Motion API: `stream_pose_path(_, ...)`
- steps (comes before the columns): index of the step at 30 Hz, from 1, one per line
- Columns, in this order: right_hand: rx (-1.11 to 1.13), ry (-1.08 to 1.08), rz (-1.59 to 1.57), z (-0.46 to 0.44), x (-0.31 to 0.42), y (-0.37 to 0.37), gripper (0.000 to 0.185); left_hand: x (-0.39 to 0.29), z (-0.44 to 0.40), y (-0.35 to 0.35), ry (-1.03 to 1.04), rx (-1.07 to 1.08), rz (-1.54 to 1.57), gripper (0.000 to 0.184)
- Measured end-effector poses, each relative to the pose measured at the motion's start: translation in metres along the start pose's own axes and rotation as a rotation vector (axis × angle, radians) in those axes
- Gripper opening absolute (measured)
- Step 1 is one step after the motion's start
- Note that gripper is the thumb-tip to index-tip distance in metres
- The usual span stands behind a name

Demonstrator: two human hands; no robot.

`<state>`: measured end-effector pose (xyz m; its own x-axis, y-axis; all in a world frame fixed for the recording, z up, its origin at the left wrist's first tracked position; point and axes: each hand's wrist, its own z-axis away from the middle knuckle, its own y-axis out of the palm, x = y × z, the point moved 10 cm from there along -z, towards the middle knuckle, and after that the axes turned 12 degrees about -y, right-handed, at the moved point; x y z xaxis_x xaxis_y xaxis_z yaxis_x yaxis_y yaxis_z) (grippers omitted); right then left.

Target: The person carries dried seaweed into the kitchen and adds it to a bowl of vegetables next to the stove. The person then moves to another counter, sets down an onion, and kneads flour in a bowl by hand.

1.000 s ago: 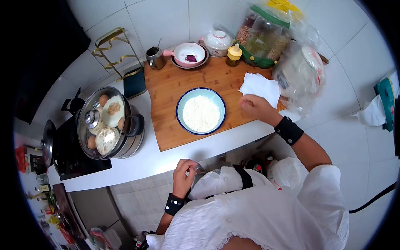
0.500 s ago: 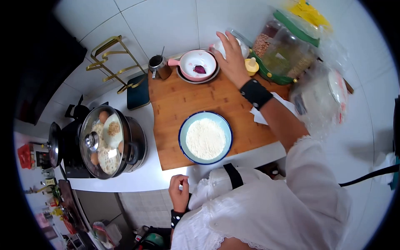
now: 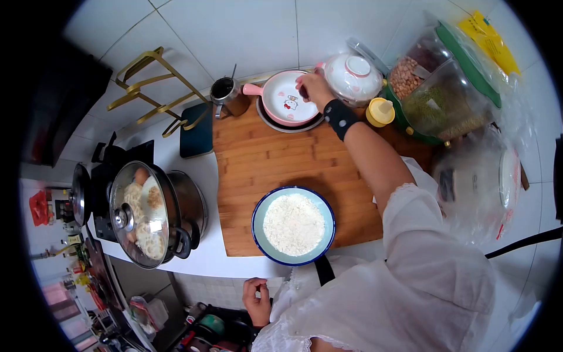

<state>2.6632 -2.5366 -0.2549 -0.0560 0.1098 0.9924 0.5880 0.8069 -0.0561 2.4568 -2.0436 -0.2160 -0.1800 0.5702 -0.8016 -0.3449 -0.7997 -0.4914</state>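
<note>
My right hand (image 3: 315,90) is over the right rim of the pink-handled white dish (image 3: 283,110), its fingers pinched around a small dark purple piece (image 3: 302,91). That dish rests on a dark-edged plate at the back of the wooden board (image 3: 264,155). Near the board's front edge stands a blue-rimmed bowl (image 3: 294,226) of white powder. My left hand (image 3: 256,296) hangs in front of the counter with its fingers curled in; nothing shows in it.
A glass-lidded steamer (image 3: 146,214) stands at the left beside a gold rack (image 3: 158,88). Behind the board are a metal cup (image 3: 229,97), a lidded white bowl (image 3: 353,79), a yellow-capped jar (image 3: 380,112) and a grain container (image 3: 437,94).
My right hand went from the white paper up past the lidded bowl to the pink-handled dish and took hold of the purple piece. The view has shifted; my left hand stays low.
</note>
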Motion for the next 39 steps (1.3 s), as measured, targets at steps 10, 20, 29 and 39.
stream_pose_path(10, 0.07, 0.001, -0.66, 0.007, 0.089, -0.008, 0.013, -0.012, -0.003, 0.01, 0.042, 0.04, -0.054, 0.011)
stream_pose_path(20, 0.331, 0.487, -0.889, 0.065, 0.058, 0.077, 0.041, -0.007, -0.004, 0.004, 0.001, -0.002, -0.088, 0.013)
stream_pose_path(29, 0.41, 0.371, -0.964, 0.135, 0.137, 0.074, 0.03, -0.021, -0.007, 0.011, 0.066, 0.055, -0.06, 0.013)
stream_pose_path(39, 0.392, 0.405, -0.969, 0.199, 0.167, 0.053, 0.022, -0.023, 0.001, 0.001, 0.165, 0.099, -0.032, 0.013)
